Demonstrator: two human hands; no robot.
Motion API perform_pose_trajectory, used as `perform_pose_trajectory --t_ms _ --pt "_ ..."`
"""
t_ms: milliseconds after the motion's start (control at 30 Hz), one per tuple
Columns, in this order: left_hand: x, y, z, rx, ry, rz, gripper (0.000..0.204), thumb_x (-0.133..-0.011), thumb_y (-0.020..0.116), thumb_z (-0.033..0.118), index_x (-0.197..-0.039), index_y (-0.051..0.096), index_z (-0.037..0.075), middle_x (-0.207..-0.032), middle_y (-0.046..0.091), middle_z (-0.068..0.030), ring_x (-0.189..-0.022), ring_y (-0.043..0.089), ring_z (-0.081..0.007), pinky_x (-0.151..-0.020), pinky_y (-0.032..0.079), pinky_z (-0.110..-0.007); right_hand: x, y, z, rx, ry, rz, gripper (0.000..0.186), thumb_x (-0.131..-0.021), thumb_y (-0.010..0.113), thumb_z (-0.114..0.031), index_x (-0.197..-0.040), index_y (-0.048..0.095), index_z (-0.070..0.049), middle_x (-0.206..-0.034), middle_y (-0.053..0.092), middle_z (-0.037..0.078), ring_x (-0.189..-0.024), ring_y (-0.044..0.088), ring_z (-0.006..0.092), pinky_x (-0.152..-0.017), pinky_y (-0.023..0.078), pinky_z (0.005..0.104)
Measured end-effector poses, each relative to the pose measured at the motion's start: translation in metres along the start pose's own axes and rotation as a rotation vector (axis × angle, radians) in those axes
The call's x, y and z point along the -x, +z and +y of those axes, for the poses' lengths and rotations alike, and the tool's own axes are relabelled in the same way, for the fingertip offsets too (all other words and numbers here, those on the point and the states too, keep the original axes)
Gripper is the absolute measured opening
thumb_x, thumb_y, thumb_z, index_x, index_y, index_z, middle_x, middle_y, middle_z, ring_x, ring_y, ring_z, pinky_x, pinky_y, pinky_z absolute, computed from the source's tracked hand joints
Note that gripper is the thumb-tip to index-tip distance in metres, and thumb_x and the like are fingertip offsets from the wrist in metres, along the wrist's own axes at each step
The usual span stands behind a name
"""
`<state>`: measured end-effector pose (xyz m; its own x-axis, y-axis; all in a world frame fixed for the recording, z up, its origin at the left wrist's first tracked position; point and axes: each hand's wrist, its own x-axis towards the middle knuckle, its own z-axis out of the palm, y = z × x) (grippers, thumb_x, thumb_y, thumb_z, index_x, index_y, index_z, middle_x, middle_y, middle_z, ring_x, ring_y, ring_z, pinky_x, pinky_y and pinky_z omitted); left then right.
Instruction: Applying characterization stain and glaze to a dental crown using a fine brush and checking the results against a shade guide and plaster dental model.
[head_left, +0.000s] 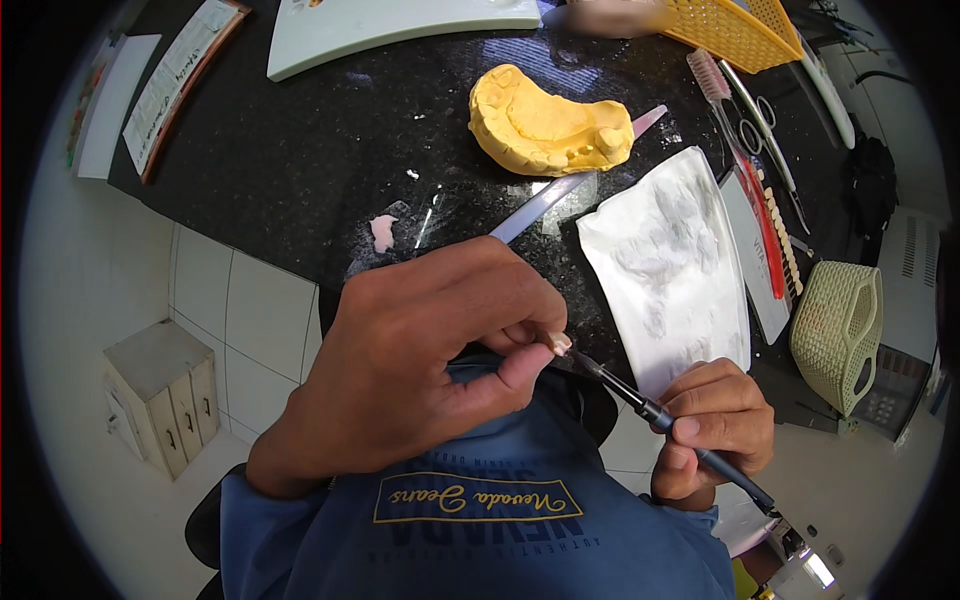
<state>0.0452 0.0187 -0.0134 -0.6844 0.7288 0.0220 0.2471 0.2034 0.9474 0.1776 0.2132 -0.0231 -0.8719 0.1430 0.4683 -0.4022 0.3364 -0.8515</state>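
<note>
My left hand (430, 350) pinches a small tooth-coloured piece (559, 343) with a pink edge between thumb and fingers. My right hand (718, 428) grips a slim dark brush (655, 415), slanted up to the left. Its dark tip is at the piece; whether they touch is hard to tell. Beyond my hands sits a yellow plaster dental model (545, 125), resting over a translucent lilac blade-like tool (540, 208). A crumpled white cloth or paper towel (665, 260) with grey smudges lies above my right hand.
A pink scrap (382, 234) lies on the black speckled table (290, 170). At the right are a pink-bristled brush (709, 78), scissors (760, 115), a red-handled tool (770, 250) and a pale basket (840, 335). A yellow basket (745, 30) and white board (400, 30) stand farther back.
</note>
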Motion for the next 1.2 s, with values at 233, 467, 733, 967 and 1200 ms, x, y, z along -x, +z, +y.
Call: perform_pose_trajectory --t_ms 233,467,733,967,1200 --pt "-0.0002 0.0014 0.001 0.0 0.0 0.001 0.022 -0.062 0.067 -0.01 -0.081 0.064 0.001 -0.082 0.063 -0.0094 -0.07 0.066 -0.012 -0.06 0.054 -0.021 -0.0019 -0.0004 0.0009 0.02 -0.023 -0.041 0.024 -0.064 0.073 0.001 -0.086 0.064 -0.002 -0.071 0.062 0.008 -0.059 0.062 0.0193 -0.052 0.052 0.0256" --pt "-0.0005 0.0021 0.0005 -0.006 0.009 -0.003 0.022 -0.062 0.067 -0.01 -0.081 0.064 0.001 -0.081 0.064 -0.0092 -0.07 0.066 -0.012 -0.061 0.054 -0.021 0.0004 -0.0017 0.0011 0.002 -0.013 0.001 0.024 -0.064 0.072 0.002 -0.086 0.064 -0.002 -0.071 0.061 0.008 -0.058 0.062 0.019 -0.051 0.051 0.025" --pt "-0.0006 0.0032 0.0011 -0.001 0.006 0.007 0.022 -0.062 0.067 -0.01 -0.08 0.064 0.001 -0.082 0.064 -0.0091 -0.07 0.066 -0.0118 -0.061 0.054 -0.021 -0.0017 -0.0027 0.0017 0.015 -0.029 -0.042 0.023 -0.064 0.071 0.002 -0.086 0.064 -0.002 -0.071 0.061 0.008 -0.058 0.062 0.0188 -0.051 0.051 0.0247" --pt "-0.0008 0.0026 0.0021 -0.01 -0.012 -0.006 0.022 -0.062 0.067 -0.01 -0.08 0.064 0.001 -0.082 0.064 -0.009 -0.07 0.066 -0.0117 -0.061 0.054 -0.021 -0.0004 -0.0054 0.0004 0.02 -0.011 -0.047 0.025 -0.064 0.072 0.002 -0.087 0.064 -0.004 -0.071 0.061 0.007 -0.059 0.062 0.0188 -0.05 0.051 0.0248" --pt "-0.0007 0.0032 0.0014 -0.022 0.003 -0.003 0.022 -0.062 0.067 -0.009 -0.081 0.064 0.001 -0.082 0.064 -0.009 -0.07 0.066 -0.0119 -0.061 0.054 -0.021 -0.0006 -0.0061 0.0012 0.016 -0.019 -0.055 0.025 -0.064 0.072 0.002 -0.087 0.064 -0.004 -0.071 0.061 0.008 -0.059 0.063 0.019 -0.051 0.051 0.025"
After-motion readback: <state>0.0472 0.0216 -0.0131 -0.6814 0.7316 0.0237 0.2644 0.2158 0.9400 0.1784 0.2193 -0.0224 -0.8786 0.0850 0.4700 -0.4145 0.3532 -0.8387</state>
